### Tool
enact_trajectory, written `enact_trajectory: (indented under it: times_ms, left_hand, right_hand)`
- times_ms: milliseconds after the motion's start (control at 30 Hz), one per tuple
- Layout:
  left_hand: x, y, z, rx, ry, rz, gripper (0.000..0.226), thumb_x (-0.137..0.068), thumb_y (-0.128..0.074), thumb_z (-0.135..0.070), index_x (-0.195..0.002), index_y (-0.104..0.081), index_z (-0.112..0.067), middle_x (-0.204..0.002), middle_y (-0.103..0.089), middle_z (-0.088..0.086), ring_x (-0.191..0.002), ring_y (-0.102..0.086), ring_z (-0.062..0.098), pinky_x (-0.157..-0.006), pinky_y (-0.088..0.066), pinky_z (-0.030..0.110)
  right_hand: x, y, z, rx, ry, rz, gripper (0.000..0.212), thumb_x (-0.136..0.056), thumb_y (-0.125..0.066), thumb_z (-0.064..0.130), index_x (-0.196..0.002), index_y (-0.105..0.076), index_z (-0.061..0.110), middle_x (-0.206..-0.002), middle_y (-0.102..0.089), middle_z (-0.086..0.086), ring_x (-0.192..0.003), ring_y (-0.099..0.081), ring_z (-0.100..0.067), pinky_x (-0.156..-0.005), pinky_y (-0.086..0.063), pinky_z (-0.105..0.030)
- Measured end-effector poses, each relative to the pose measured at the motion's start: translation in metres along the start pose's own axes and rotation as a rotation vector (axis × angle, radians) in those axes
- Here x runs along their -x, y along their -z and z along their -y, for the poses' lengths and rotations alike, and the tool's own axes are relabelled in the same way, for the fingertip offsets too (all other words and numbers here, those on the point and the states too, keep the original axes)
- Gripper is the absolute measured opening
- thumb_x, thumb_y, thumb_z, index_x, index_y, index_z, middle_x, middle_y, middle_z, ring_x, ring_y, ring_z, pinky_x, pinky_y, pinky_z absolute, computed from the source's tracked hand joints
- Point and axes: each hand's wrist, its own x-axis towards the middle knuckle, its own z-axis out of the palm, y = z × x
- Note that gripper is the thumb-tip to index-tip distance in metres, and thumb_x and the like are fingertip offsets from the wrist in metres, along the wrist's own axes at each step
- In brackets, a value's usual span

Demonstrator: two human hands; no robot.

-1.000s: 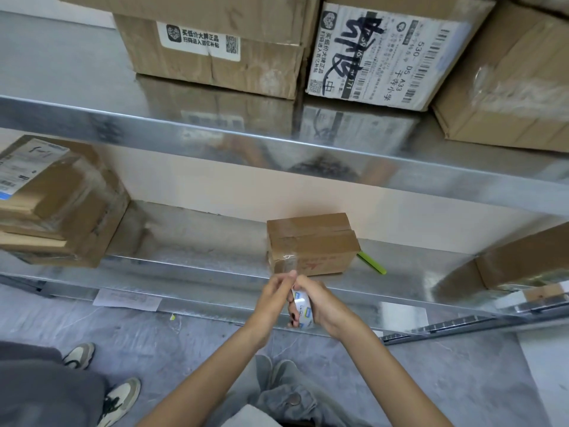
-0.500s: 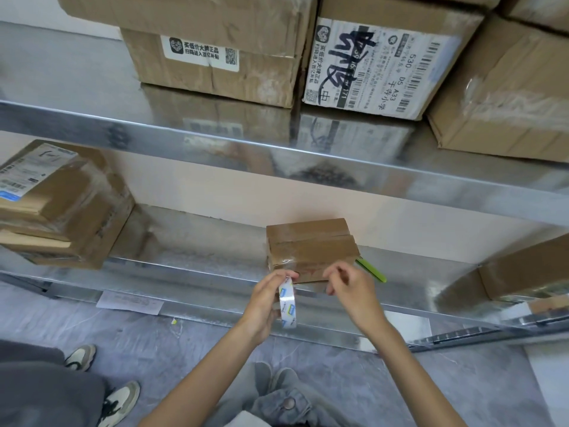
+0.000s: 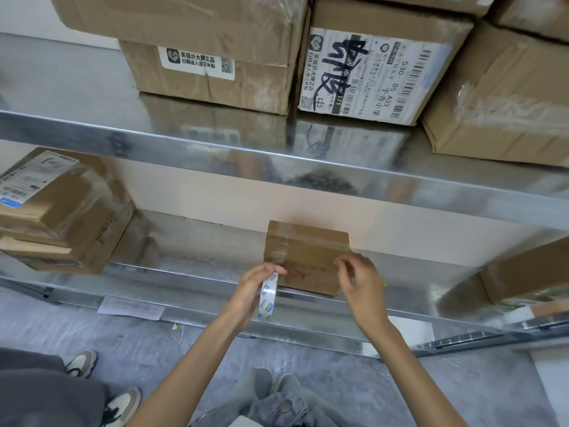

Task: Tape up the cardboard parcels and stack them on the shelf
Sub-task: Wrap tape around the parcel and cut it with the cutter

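Box point(image 3: 308, 257) lying long axis L-R on shelf point(image 3: 191, 272); L hand point(image 3: 255, 288) gripping roll point(image 3: 268, 298) edge-up, R hand point(image 3: 360, 282) pinching tape end point(image 3: 340, 261) by box's R side.

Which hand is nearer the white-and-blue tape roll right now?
Left. The left hand grips the white-and-blue tape roll; the right hand is off to its right, at the small brown cardboard parcel.

Label point(image 3: 385, 78) on upper-shelf box point(image 3: 385, 16) reads "530- D5 A33"; tape roll point(image 3: 268, 298) perhaps "deli".
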Motion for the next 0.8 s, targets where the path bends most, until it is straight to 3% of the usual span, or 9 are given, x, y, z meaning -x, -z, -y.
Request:
enact_trajectory:
  times_ms: [67, 133, 233, 300, 433, 533, 600, 700, 800]
  left_hand:
    - [0.001, 0.0, 0.009, 0.009, 0.044, 0.009, 0.023, -0.096, -0.05, -0.02, -0.087, -0.071, -0.014, -0.09, -0.068, -0.004, -0.089, -0.054, 0.019, -0.073, -0.037, 0.031]
    - [0.005, -0.001, 0.019, 0.053, 0.098, 0.022, 0.019, -0.086, -0.059, -0.032, -0.087, -0.074, -0.019, -0.083, -0.067, -0.003, -0.088, -0.055, 0.023, -0.073, -0.037, 0.034]
    - [0.012, -0.001, 0.032, 0.041, 0.118, 0.061, 0.03, -0.076, -0.065, -0.043, -0.097, -0.073, -0.023, -0.103, -0.067, 0.003, -0.103, -0.058, 0.025, -0.079, -0.042, 0.035]
    - [0.016, -0.002, 0.037, 0.042, 0.134, 0.091, 0.035, -0.074, -0.069, -0.046, -0.101, -0.072, -0.024, -0.117, -0.065, 0.006, -0.103, -0.057, 0.023, -0.078, -0.044, 0.033]
    - [0.016, -0.001, 0.038, 0.092, 0.171, 0.076, 0.045, -0.069, -0.072, -0.05, -0.104, -0.071, -0.022, -0.12, -0.064, 0.008, -0.105, -0.056, 0.026, -0.079, -0.043, 0.035]
    - [0.014, -0.001, 0.04, 0.107, 0.177, 0.077, 0.04, -0.073, -0.069, -0.046, -0.104, -0.071, -0.021, -0.116, -0.067, 0.003, -0.109, -0.059, 0.029, -0.084, -0.044, 0.036]
    - [0.014, 0.0, 0.041, 0.095, 0.182, 0.085, 0.037, -0.074, -0.067, -0.042, -0.103, -0.072, -0.019, -0.116, -0.068, 0.002, -0.114, -0.06, 0.03, -0.085, -0.045, 0.036]
    - [0.013, 0.002, 0.039, 0.081, 0.164, 0.082, 0.035, -0.075, -0.066, -0.04, -0.101, -0.071, -0.018, -0.116, -0.067, 0.005, -0.108, -0.061, 0.03, -0.083, -0.044, 0.036]
    - [0.013, 0.001, 0.035, 0.095, 0.155, 0.071, 0.032, -0.074, -0.067, -0.04, -0.098, -0.072, -0.02, -0.106, -0.065, 0.009, -0.099, -0.06, 0.023, -0.08, -0.042, 0.037]
  right_hand:
    - [0.003, -0.009, -0.004, 0.26, 0.249, 0.0, 0.013, -0.082, -0.068, 0.01, -0.094, -0.068, 0.015, -0.09, -0.064, -0.003, -0.087, -0.054, -0.024, -0.074, -0.041, -0.031]
    - [0.004, -0.021, -0.009, 0.421, 0.342, 0.024, 0.027, -0.076, -0.075, 0.018, -0.102, -0.067, 0.019, -0.099, -0.062, -0.006, -0.093, -0.053, -0.028, -0.079, -0.042, -0.036]
    - [0.006, -0.031, -0.012, 0.49, 0.312, 0.024, 0.043, -0.068, -0.08, 0.021, -0.108, -0.064, 0.023, -0.106, -0.061, -0.006, -0.098, -0.05, -0.026, -0.078, -0.048, -0.038]
    - [0.007, -0.032, -0.012, 0.482, 0.298, -0.006, 0.045, -0.067, -0.081, 0.017, -0.108, -0.064, 0.023, -0.106, -0.061, -0.006, -0.097, -0.047, -0.024, -0.077, -0.049, -0.038]
    - [0.011, -0.03, -0.012, 0.45, 0.318, -0.056, 0.041, -0.068, -0.081, 0.015, -0.106, -0.066, 0.021, -0.106, -0.061, -0.006, -0.097, -0.044, -0.023, -0.075, -0.049, -0.039]
    - [0.009, -0.029, -0.013, 0.361, 0.299, -0.045, 0.03, -0.075, -0.077, 0.017, -0.103, -0.066, 0.02, -0.102, -0.062, -0.004, -0.094, -0.046, -0.021, -0.077, -0.047, -0.037]
    - [0.006, -0.026, -0.013, 0.174, 0.249, -0.041, 0.016, -0.084, -0.065, 0.017, -0.1, -0.067, 0.017, -0.098, -0.062, -0.001, -0.091, -0.049, -0.018, -0.078, -0.043, -0.033]
    - [-0.003, -0.018, -0.022, -0.081, 0.039, -0.159, 0.013, -0.088, -0.057, 0.003, -0.094, -0.067, 0.008, -0.09, -0.061, 0.0, -0.085, -0.054, -0.022, -0.076, -0.043, -0.032]
    - [-0.015, -0.022, -0.057, -0.026, -0.192, -0.238, 0.016, -0.085, -0.056, -0.005, -0.094, -0.065, 0.005, -0.093, -0.063, -0.006, -0.084, -0.058, -0.032, -0.073, -0.047, -0.039]
